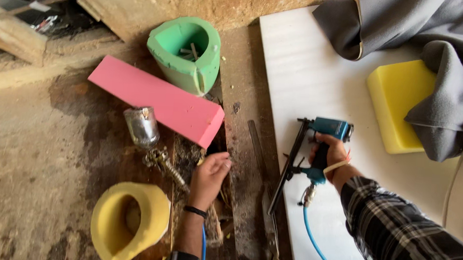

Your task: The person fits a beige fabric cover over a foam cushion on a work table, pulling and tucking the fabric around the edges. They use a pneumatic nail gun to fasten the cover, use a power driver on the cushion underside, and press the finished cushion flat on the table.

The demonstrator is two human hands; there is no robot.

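While the right hand grips a blue air stapler tight, the left hand rests half-open, holding nothing, near a pink foam block.

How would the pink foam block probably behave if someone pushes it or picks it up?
The pink foam block looks like soft foam, so it is probably light for its size and would dent under fingers. Its long flat faces suggest it slides, not rolls. It leans on the green foam cup, so pushing may shift that too.

Matt pink foam block, smooth white board; rough dusty wood bench
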